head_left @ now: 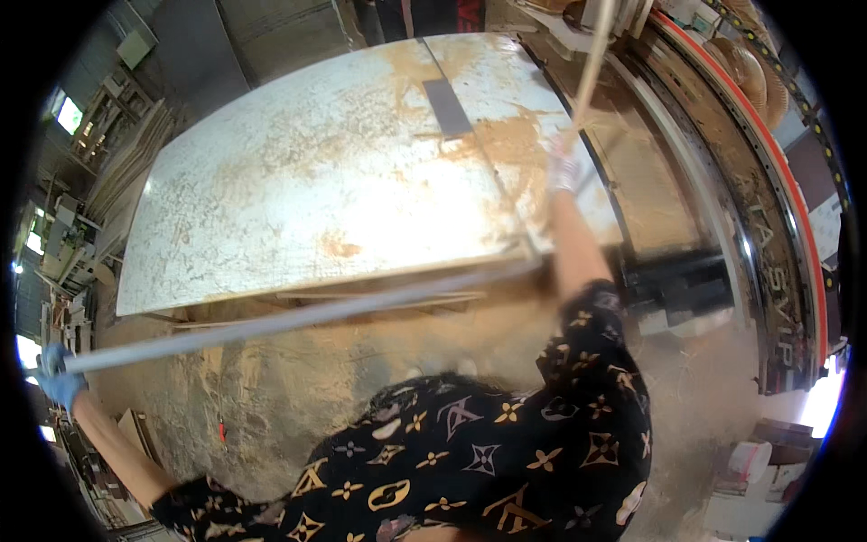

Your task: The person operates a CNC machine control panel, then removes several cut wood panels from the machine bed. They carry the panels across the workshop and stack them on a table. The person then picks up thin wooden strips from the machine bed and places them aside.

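Your left hand [58, 378], gloved blue, was closed around the end of a long pale strip [298, 316] lying along the near edge of the saw table [298, 181], while your right hand [565, 170] gripped a thin wooden stick [591, 63] above the table's far right corner.

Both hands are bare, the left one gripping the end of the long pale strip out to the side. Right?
Not bare: the head view shows a blue glove on the left hand and a pale glove on the right hand. The left does grip the end of the long pale strip.
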Available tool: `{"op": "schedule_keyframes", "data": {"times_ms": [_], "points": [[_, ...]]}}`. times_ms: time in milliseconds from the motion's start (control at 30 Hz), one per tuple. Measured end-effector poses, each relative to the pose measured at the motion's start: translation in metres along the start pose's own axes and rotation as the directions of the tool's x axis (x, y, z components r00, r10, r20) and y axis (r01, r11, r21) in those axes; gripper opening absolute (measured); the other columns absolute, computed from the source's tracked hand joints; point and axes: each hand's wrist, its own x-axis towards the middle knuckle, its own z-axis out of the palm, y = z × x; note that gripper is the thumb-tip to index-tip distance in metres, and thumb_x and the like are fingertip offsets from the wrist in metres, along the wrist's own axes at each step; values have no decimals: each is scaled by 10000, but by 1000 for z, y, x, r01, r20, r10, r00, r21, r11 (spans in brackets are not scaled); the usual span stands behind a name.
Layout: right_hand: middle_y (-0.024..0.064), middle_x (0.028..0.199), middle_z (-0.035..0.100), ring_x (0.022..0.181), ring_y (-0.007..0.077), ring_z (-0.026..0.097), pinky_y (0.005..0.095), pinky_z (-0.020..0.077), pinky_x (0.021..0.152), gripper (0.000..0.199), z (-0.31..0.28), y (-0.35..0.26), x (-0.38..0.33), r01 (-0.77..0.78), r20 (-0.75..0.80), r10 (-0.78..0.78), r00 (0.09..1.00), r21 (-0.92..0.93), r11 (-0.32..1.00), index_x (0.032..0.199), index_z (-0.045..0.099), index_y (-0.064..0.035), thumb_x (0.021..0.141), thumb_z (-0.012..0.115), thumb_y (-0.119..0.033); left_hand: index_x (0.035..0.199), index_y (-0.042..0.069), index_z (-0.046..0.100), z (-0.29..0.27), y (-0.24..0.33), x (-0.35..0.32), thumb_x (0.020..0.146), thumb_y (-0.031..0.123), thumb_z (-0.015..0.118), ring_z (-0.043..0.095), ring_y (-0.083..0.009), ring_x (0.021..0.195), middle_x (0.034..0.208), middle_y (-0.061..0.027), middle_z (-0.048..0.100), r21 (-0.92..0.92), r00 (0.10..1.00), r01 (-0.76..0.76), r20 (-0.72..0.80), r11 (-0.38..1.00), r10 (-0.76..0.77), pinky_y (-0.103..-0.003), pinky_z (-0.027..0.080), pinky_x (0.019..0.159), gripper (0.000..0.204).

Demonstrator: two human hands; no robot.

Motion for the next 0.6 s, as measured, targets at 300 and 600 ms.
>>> {"op": "schedule_keyframes", "data": {"times_ms": [300,600], "points": [[185,1145,538,1022,318,530,381,418,844,621,-3,9,35,168,394,-13,919,-363,916,1176,459,-48,714,659,-412,571,98,340,-73,42,-46,781,212,414,336,-101,369,472,-2,296,-422,968,217,-21,880,-249,-228,339,397,250],[226,1176,459,1082,301,447,391,431,839,753,-2,79,-85,-164,741,507,441,-488,857,1246,369,23,731,657,-446,553,121,329,-112,61,-75,825,357,392,342,-109,391,484,5,299,-437,946,194,-153,878,-285,-241,335,404,366]]}}
